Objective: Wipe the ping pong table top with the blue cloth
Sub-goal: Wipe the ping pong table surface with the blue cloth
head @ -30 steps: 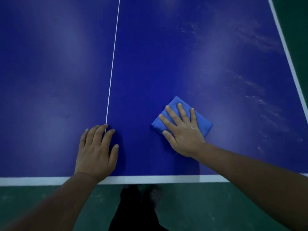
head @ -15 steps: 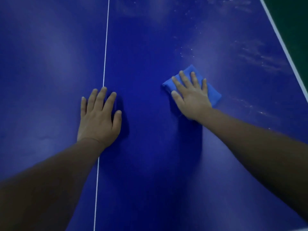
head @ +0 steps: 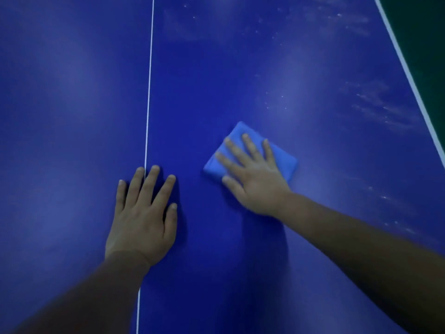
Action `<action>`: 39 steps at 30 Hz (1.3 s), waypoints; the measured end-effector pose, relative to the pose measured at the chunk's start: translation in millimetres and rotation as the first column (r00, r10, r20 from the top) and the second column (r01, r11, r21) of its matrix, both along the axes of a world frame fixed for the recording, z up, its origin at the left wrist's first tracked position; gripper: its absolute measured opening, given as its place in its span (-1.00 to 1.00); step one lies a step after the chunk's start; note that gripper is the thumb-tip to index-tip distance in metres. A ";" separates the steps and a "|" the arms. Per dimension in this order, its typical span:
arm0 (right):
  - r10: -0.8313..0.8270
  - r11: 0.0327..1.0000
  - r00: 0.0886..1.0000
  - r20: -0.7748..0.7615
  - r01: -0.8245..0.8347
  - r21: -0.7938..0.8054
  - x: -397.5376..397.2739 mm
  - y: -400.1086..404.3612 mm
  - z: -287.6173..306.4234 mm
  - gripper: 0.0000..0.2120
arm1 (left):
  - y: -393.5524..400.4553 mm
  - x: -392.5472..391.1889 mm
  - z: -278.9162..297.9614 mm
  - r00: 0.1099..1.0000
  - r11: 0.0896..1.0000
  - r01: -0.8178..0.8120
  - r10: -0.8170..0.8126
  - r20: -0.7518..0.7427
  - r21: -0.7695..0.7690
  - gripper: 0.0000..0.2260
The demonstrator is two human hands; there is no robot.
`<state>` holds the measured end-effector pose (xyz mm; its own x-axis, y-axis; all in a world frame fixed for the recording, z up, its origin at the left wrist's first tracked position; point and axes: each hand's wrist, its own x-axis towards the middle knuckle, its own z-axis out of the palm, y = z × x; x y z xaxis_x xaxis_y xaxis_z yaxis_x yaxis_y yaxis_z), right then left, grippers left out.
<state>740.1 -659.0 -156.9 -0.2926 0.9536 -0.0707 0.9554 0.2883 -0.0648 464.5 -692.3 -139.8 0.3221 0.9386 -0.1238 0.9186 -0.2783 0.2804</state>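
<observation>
- The folded, light-blue cloth pad (head: 250, 150) lies flat on the dark-blue ping pong table top (head: 72, 116), right of the thin white centre line (head: 148, 92).
- The right hand (head: 252, 174) presses on it, fingers straight and spread, palm down.
- The left hand (head: 142, 213) rests flat across the centre line, fingers extended, holding nothing.
- The wiping stroke looks under way; pale dusty smears (head: 375, 102) lie further right, near the white side border (head: 409, 75).
- The next move probably calls for pushing the cloth toward those smears with steady downward pressure.
</observation>
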 end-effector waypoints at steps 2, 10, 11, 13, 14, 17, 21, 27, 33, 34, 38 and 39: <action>0.093 0.996 0.995 0.026 -0.093 -0.007 15.7 9.6 4.4 -0.49 | 0.2 -0.1 0.3 1.000 1.000 0.001 -0.001 -0.004 0.000 -0.47; -0.253 0.967 0.967 -0.020 0.253 0.013 -40.8 38.8 7.4 -0.45 | 1.3 -2.4 -0.8 1.000 1.000 0.018 -0.018 -0.024 -0.003 -0.49; -0.133 0.991 0.990 -0.055 0.134 0.008 -61.9 44.7 5.2 -0.45 | 1.1 -2.3 -1.2 0.999 1.000 0.020 -0.020 -0.025 0.003 -0.49; 0.039 0.999 0.997 -0.066 -0.041 -0.023 -73.1 78.2 8.2 -0.46 | 1.5 -1.9 -2.6 0.999 1.000 0.021 -0.021 -0.027 0.016 -0.49; 0.063 0.997 0.997 -0.038 -0.065 -0.029 -62.9 99.9 9.9 -0.46 | 2.3 -2.3 -4.2 0.999 0.999 0.024 -0.023 -0.027 0.025 -0.48; -0.248 0.969 0.967 0.059 0.249 -0.009 17.4 161.6 11.4 -0.48 | 2.4 -4.7 -11.2 0.999 0.998 0.032 -0.031 -0.030 0.053 -0.49; -0.673 0.738 0.740 -0.016 0.669 -0.086 77.5 183.6 23.1 -0.45 | 3.5 -4.5 -11.7 0.999 0.998 0.037 -0.036 -0.025 0.054 -0.49; 0.039 0.998 0.999 0.013 -0.038 -0.057 15.1 147.2 8.0 -0.44 | 3.2 -2.1 -8.6 0.999 0.998 0.038 -0.036 -0.038 0.044 -0.48; -0.638 0.768 0.770 0.008 0.637 -0.066 75.4 176.9 15.3 -0.43 | 4.0 -1.7 -6.8 0.998 0.999 0.040 -0.039 -0.039 0.023 -0.48; -0.594 0.804 0.804 0.014 0.594 -0.016 50.9 168.9 11.6 -0.43 | 3.8 -2.0 -6.8 0.999 0.999 0.039 -0.038 -0.035 0.020 -0.49; -0.249 0.968 0.967 -0.046 0.249 -0.010 -62.2 170.9 2.7 -0.43 | 4.3 -3.7 -9.2 0.998 0.999 0.046 -0.045 -0.054 0.015 -0.48; -0.188 0.982 0.980 -0.064 0.187 -0.028 -77.9 182.2 4.4 -0.43 | 4.4 -3.4 -9.5 0.997 0.999 0.048 -0.047 -0.055 0.016 -0.48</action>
